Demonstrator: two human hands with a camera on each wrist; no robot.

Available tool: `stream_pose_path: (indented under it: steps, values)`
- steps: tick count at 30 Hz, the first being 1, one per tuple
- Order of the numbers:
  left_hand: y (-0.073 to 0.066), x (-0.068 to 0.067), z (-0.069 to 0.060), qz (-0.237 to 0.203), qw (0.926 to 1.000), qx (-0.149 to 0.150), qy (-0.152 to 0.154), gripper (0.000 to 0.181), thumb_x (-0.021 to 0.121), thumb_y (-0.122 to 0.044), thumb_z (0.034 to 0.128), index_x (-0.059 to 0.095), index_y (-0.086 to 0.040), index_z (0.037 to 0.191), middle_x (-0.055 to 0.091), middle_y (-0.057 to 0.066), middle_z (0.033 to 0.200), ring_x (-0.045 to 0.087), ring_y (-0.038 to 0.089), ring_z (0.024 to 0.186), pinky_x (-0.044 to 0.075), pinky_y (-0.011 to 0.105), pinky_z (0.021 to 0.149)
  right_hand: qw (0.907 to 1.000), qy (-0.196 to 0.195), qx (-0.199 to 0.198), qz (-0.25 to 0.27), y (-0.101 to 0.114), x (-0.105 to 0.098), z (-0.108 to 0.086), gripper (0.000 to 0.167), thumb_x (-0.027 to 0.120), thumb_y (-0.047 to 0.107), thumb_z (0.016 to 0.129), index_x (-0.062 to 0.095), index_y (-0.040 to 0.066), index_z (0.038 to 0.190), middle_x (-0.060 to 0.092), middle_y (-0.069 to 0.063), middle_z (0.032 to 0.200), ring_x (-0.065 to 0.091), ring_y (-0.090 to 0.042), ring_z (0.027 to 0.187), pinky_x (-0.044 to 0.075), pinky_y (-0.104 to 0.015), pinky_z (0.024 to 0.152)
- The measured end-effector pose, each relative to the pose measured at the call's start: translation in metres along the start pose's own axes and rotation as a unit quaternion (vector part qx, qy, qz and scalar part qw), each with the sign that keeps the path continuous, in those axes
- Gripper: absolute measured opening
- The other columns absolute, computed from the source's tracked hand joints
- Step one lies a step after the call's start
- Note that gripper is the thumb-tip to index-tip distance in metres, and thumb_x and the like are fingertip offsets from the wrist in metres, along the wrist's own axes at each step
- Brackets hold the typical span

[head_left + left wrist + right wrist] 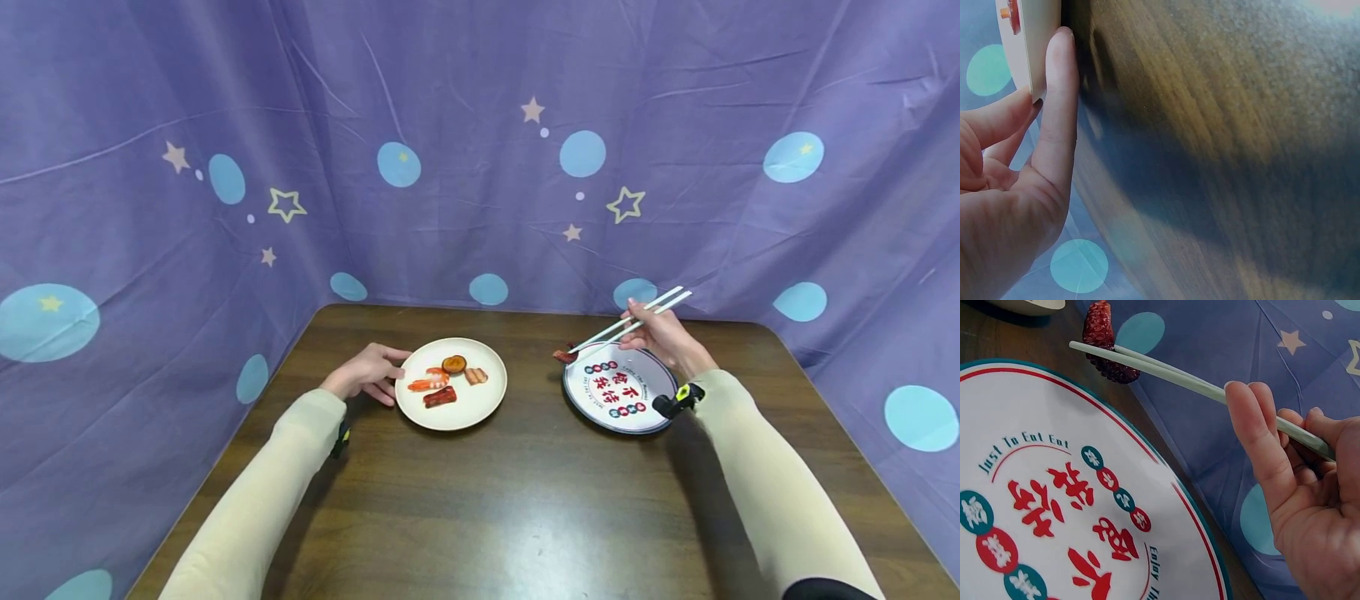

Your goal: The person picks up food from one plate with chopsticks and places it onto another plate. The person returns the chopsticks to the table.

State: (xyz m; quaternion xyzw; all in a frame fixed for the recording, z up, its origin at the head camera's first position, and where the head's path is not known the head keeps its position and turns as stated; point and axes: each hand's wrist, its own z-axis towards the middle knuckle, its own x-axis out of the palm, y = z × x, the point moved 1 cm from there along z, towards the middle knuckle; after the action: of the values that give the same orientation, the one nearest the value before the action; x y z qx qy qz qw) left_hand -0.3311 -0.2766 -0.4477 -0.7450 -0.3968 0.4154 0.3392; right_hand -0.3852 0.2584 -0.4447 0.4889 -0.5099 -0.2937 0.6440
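Observation:
My right hand holds a pair of pale green chopsticks. Between their tips is a dark red, suckered piece of octopus tentacle, raised near the left rim of a white plate with red lettering. On the left, my left hand grips the edge of a cream plate, thumb at the rim and a finger along the underside. That plate bears orange-and-white shrimp, a glossy red-brown slab, a round brown-edged piece and a pinkish striped piece.
Both plates rest toward the back of a brown wooden table. A purple curtain with stars and blue spots hangs behind the table and along its sides. A small black wrist camera sits on the right sleeve, over the lettered plate's edge.

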Motion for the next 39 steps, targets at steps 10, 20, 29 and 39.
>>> stream_pose_path:
  steps: [10, 20, 29, 39]
  values:
    - [0.000, 0.001, -0.002, 0.002, 1.0000, -0.005, -0.003, 0.059, 0.057, 0.002, 0.1048, 0.041, -0.002, 0.161, 0.069, 0.026, 0.114, 0.072, 0.025, 0.063, 0.069, 0.043, 0.065, 0.9999, 0.014, 0.007, -0.006, -0.005, 0.015, 0.009, 0.041, 0.040, 0.018, 0.117, 0.068, 0.002, 0.092, 0.066, -0.008, 0.076, 0.073, -0.021, 0.059, 0.068, -0.038, 0.065]
    - [0.000, 0.001, -0.002, 0.004, 1.0000, 0.007, -0.004, 0.059, 0.057, 0.002, 0.1037, 0.040, 0.000, 0.161, 0.068, 0.027, 0.114, 0.072, 0.024, 0.064, 0.069, 0.043, 0.065, 0.9991, 0.015, 0.024, -0.031, -0.011, 0.038, 0.020, 0.039, 0.045, 0.021, 0.115, 0.067, 0.003, 0.090, 0.065, -0.013, 0.077, 0.071, -0.021, 0.058, 0.068, -0.037, 0.065]
    - [0.001, 0.001, -0.001, 0.005, 1.0000, 0.002, -0.003, 0.059, 0.057, 0.002, 0.1040, 0.041, -0.001, 0.161, 0.069, 0.027, 0.114, 0.073, 0.025, 0.064, 0.069, 0.043, 0.065, 0.9989, 0.018, 0.023, -0.037, -0.018, 0.053, 0.028, 0.036, 0.045, 0.022, 0.115, 0.061, -0.005, 0.098, 0.065, -0.012, 0.075, 0.072, -0.021, 0.057, 0.068, -0.039, 0.065]
    - [0.001, 0.000, 0.000, 0.000, 1.0000, 0.002, -0.006, 0.059, 0.057, 0.002, 0.1044, 0.041, -0.002, 0.161, 0.069, 0.026, 0.114, 0.072, 0.025, 0.063, 0.069, 0.043, 0.064, 0.9983, 0.015, 0.023, -0.052, -0.024, 0.072, 0.036, 0.036, 0.047, 0.025, 0.115, 0.063, 0.002, 0.093, 0.064, -0.015, 0.075, 0.071, -0.021, 0.056, 0.068, -0.038, 0.062]
